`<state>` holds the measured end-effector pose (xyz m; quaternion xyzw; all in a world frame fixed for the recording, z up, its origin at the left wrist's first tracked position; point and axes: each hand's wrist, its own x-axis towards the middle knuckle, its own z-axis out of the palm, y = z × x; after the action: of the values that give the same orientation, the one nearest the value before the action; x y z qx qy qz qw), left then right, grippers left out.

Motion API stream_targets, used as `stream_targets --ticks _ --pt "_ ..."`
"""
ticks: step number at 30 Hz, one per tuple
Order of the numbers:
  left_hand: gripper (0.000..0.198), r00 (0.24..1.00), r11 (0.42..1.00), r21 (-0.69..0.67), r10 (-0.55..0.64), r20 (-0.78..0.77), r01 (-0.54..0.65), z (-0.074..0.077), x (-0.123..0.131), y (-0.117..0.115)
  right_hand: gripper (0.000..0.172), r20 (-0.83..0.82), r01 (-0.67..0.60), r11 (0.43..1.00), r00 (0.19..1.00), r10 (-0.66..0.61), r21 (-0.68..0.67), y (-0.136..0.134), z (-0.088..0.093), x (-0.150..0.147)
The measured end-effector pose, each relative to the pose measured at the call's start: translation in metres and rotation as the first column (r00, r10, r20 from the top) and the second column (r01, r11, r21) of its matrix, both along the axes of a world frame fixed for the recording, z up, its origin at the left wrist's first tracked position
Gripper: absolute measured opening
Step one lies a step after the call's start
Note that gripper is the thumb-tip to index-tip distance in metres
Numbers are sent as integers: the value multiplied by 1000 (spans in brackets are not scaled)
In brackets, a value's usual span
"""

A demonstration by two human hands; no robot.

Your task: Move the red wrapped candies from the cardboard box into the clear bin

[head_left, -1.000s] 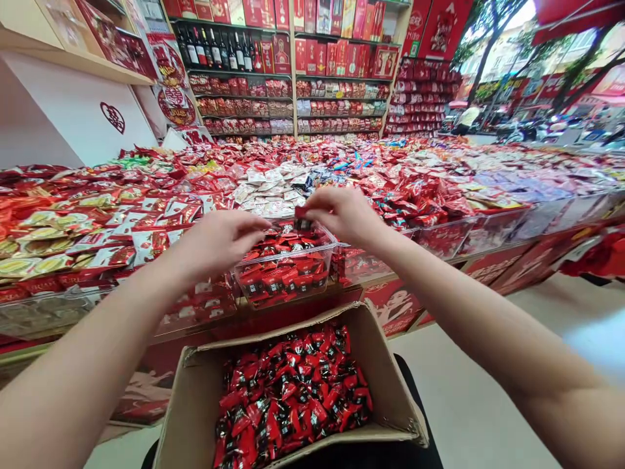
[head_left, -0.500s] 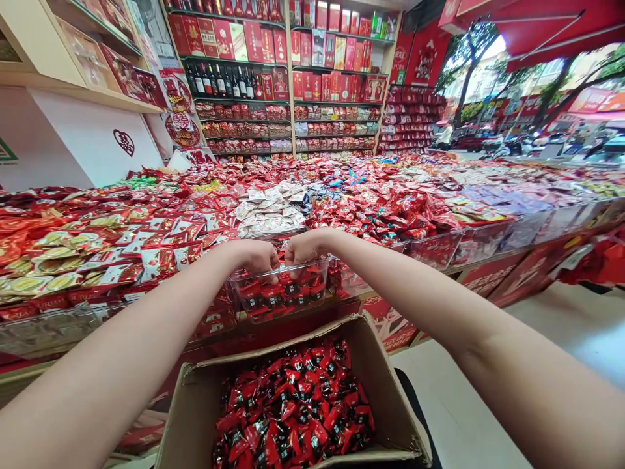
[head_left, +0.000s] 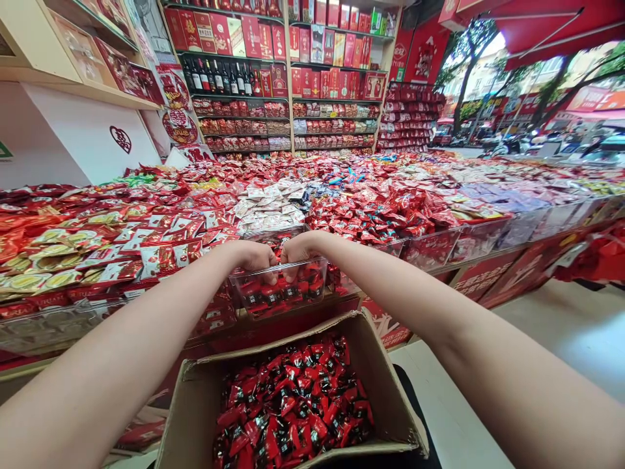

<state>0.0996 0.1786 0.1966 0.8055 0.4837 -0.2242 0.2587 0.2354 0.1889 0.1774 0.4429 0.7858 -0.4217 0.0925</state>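
My left hand [head_left: 258,258] and my right hand [head_left: 299,250] reach side by side into a clear plastic bin [head_left: 280,311] at the counter's front edge. Both hands are closed, fingers curled down among the red-and-black wrapped candies [head_left: 273,296] inside; the fingertips show partly through the front wall. How many candies each hand grips is hidden. Below the bin stands an open cardboard box [head_left: 195,397], its near side cut off by the picture's edge. Loose wrapped candies [head_left: 293,397] of the same red-and-black kind fill its bottom.
Heaps of packaged sweets [head_left: 156,241] spread left, right and beyond the bin. White packets [head_left: 271,205] lie just behind it. Shelves [head_left: 288,85] with boxes and bottles stand at the back. Pale floor [head_left: 439,384] shows at the right, and a street lies beyond.
Both hands stay in the bin and have shifted only slightly, the right one a little to the left. The view has tilted very slightly; the box and candies look the same.
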Motion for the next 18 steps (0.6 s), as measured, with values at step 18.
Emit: stream_targets --ticks 18 --pt "23 998 1000 23 10 59 -12 -6 1 2 37 56 -31 999 998 30 8 0 0 1"
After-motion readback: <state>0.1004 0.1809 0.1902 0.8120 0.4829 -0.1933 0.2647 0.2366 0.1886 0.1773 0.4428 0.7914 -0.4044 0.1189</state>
